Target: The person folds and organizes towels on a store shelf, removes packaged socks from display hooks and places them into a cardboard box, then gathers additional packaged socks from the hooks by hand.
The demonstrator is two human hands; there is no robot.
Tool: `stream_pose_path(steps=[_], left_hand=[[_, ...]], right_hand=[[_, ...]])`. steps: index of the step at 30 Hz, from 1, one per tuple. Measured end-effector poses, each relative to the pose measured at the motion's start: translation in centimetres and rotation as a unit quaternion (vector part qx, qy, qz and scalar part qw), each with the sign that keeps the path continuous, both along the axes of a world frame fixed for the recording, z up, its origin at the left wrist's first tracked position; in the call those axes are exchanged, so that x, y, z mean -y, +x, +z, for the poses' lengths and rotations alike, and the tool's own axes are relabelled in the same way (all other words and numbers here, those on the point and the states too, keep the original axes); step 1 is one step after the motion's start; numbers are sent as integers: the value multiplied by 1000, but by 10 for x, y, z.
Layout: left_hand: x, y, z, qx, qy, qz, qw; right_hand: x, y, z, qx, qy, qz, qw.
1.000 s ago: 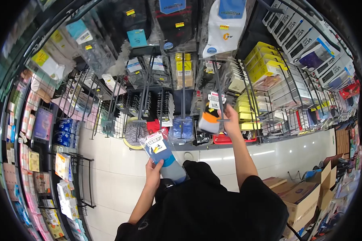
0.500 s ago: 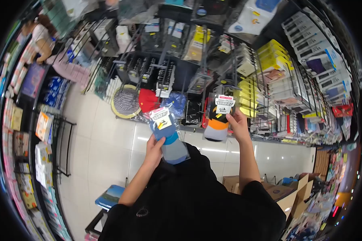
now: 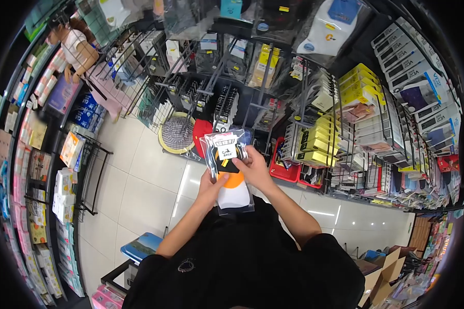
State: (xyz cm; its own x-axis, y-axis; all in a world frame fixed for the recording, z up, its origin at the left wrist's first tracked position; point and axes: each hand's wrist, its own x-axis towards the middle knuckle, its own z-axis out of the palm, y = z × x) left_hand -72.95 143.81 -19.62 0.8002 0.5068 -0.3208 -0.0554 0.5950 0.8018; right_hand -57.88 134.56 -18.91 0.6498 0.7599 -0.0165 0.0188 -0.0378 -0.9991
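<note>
Both hands hold packaged socks in front of my chest. The top pack (image 3: 233, 186) is black, orange and white in a clear wrapper, with a white label at its upper end. My left hand (image 3: 210, 186) grips its left edge, thumb on the orange part. My right hand (image 3: 254, 169) pinches the right edge near the label, thumb on the black part. The blue and grey sock pack is hidden, apparently beneath the top one. Beyond the hands are a red item (image 3: 202, 135) and a checkered round item with a yellow rim (image 3: 178, 134).
Hanging packs and metal hooks line the rack ahead. A red basket (image 3: 285, 167) stands low on the right, with yellow boxes (image 3: 319, 139) above. Shelves run along the left, where another person (image 3: 79, 51) stands. Open cardboard boxes (image 3: 387, 273) are at lower right.
My right hand has brought the orange and black pack left onto the blue and grey one, and both hands are now together. The other person has come more into view.
</note>
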Motion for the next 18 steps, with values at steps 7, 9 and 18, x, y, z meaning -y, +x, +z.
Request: stream_pose_path(steps=[7, 9, 18], left_hand=[[10, 17, 1, -73, -2, 63, 995], [14, 18, 0, -79, -4, 69, 994], [31, 25, -1, -90, -5, 63, 994]], right_hand=[[26, 102, -13, 22, 23, -141, 990], [31, 155, -25, 50, 29, -192, 980], [-10, 274, -21, 115, 120, -273, 948]])
